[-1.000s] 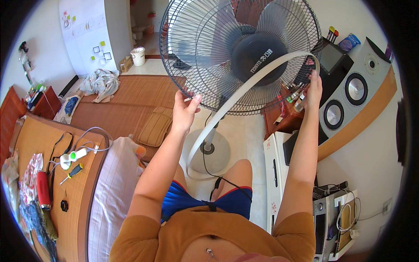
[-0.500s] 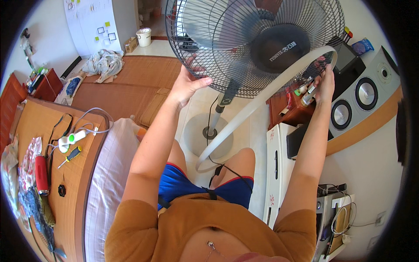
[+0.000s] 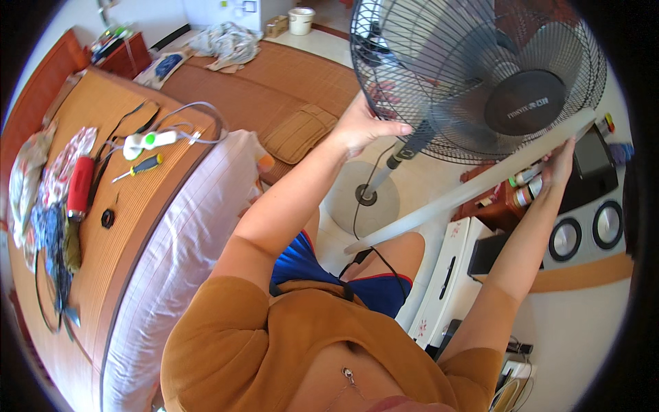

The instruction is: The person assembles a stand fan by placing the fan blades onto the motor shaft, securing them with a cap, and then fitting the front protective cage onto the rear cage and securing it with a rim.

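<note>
A pedestal fan with a black wire guard (image 3: 453,141) and a dark round centre badge (image 3: 525,103) stands in front of me. My left hand (image 3: 364,127) grips the guard's left rim, its thumb outside and the fingers partly hidden behind the wires. A long pale, flexible strip (image 3: 467,189) slants from the guard's right edge down toward my knees. At its upper end, my right hand (image 3: 559,163) is closed on the strip beside the rim, with some fingertips hidden. Below the guard, the pole (image 3: 398,158) meets a round pale base (image 3: 353,213).
On the left, a bed (image 3: 130,240) bears a screwdriver (image 3: 141,167), a red cylinder (image 3: 81,185), a power strip (image 3: 154,141) and clothes. To the right stand a white cabinet (image 3: 439,285) and a grey speaker (image 3: 587,237). A black cord (image 3: 391,261) crosses my lap.
My view has swung, so the fan and both hands appear farther right. The strip's upper curve now looks straighter and lies closer to the right hand. Both hands stay at the guard.
</note>
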`<state>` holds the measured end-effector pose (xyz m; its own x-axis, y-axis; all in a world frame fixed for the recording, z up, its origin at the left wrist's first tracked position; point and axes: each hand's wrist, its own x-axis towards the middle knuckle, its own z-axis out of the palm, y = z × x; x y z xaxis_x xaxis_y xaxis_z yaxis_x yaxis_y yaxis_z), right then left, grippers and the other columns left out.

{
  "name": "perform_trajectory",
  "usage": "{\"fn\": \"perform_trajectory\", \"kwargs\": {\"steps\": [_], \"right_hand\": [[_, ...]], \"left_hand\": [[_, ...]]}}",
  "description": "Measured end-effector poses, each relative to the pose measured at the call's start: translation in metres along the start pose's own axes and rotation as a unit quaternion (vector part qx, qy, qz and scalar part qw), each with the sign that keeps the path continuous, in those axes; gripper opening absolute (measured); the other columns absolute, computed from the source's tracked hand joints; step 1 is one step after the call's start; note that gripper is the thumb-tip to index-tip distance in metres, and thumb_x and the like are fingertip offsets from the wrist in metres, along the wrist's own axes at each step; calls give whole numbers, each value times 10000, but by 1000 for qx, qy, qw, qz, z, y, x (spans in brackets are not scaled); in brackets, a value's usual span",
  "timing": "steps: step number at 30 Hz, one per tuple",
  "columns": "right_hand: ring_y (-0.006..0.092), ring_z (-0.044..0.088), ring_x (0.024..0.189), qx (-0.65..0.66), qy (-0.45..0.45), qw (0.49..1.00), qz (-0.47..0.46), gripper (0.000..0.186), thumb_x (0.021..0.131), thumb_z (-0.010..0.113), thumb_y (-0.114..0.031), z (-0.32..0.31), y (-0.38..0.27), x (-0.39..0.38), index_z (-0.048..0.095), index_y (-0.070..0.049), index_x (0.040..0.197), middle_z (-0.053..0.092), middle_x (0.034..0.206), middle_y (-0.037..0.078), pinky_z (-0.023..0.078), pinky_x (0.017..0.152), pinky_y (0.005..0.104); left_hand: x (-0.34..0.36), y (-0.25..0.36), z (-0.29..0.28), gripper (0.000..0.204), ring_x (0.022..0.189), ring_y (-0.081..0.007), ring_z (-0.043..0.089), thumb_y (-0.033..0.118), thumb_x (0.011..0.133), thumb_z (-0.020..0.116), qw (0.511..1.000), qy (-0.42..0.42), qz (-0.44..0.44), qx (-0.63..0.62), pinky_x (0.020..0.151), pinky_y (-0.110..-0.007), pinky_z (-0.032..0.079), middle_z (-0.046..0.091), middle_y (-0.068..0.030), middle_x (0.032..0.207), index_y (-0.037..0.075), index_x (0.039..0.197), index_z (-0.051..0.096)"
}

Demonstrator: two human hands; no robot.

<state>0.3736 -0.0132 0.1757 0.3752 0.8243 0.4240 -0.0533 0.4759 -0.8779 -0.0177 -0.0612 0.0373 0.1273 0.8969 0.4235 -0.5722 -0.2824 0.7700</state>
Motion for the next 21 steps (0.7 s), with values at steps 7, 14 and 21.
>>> {"fn": "perform_trajectory", "kwargs": {"steps": [7, 14, 21], "right_hand": [[59, 325, 513, -22, -48, 998, -20, 479, 871, 499, -449, 65, -7, 18, 456, -79, 1173, 459, 708, -13, 270, 449, 204], [58, 324, 542, 29, -131, 991, -15, 375, 834, 568, -465, 149, 4, 21, 473, -108, 903, 314, 628, -48, 281, 468, 211], [48, 312, 486, 56, -203, 977, 27, 306, 860, 544, -438, 201, 13, 40, 507, -147, 772, 329, 563, -75, 249, 446, 210]], "left_hand": [[-24, 7, -4, 766, 1023, -185, 508, -19, 592, 790, 996, 83, 32, 1, 865, -315, 454, 505, -86, 1116, 30, 1225, 360], [-63, 22, -8, 806, 1032, -198, 510, -27, 596, 785, 982, 174, 74, -15, 881, -329, 452, 485, -98, 1128, 25, 1248, 313], [-94, 24, 2, 866, 1112, -186, 413, 20, 571, 821, 954, 253, 152, 48, 955, -321, 357, 451, -74, 1121, 21, 1264, 302]]}}
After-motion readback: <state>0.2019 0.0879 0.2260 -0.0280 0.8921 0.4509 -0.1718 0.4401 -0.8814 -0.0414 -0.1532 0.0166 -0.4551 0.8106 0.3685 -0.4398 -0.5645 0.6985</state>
